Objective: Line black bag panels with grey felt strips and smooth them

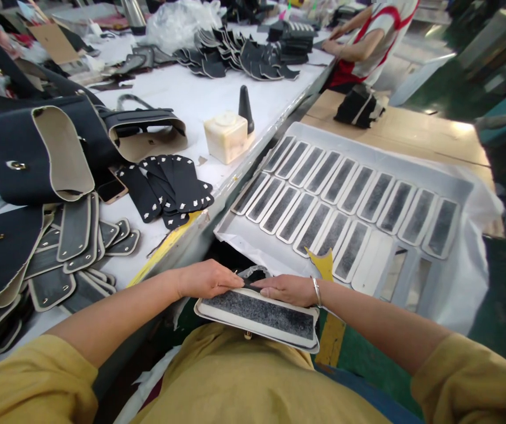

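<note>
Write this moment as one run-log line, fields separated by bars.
left hand and right hand: both on far edge of dark grey cream-bordered rectangular panel | panel on lap

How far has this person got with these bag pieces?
Looks done: rows of cream-edged dark strips lie on the white sheet, with a few bare slots at its near right. In hand: the left hand and right hand press on a flat panel in the lap. Left, probably: the heaped tabs and bag flaps on the table.

Bare tabletop (182, 97) strip open mid-table; bag pieces (167, 188), white block (225, 136), black cone (245, 109) crowd near edge.
</note>
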Demonstrator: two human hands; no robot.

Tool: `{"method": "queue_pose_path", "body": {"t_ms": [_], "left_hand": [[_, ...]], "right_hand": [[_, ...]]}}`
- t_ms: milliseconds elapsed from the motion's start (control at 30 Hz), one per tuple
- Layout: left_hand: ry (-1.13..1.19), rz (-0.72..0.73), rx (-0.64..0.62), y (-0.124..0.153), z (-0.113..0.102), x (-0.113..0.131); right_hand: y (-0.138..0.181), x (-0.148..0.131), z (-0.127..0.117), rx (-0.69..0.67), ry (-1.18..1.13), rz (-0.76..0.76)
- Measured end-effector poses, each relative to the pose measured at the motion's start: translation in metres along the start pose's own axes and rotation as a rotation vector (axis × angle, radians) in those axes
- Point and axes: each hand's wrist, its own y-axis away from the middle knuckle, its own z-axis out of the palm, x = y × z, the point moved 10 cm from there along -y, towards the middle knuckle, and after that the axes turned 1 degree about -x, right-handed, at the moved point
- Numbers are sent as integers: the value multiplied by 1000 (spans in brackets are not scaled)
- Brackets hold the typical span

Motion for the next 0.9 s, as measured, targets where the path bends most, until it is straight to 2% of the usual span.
{"method": "queue_pose_path", "body": {"t_ms": [200,400,533,733,900], "left_hand": [[6,16,24,1,2,-2],[91,-21,40,5,-6,-3],[294,-161,83,24,-10,-27],[696,-398,202,50,7,-74],[752,-465,282,58,10,-84]], "right_hand": [[-14,-17,0,-19,-15,-67],[-31,-23,0,7,35,-71],[-43,-26,2,-5,70,-61],[-62,-30,1,-8,87,-46],[-72,-34,1,-20,82,-54]]}}
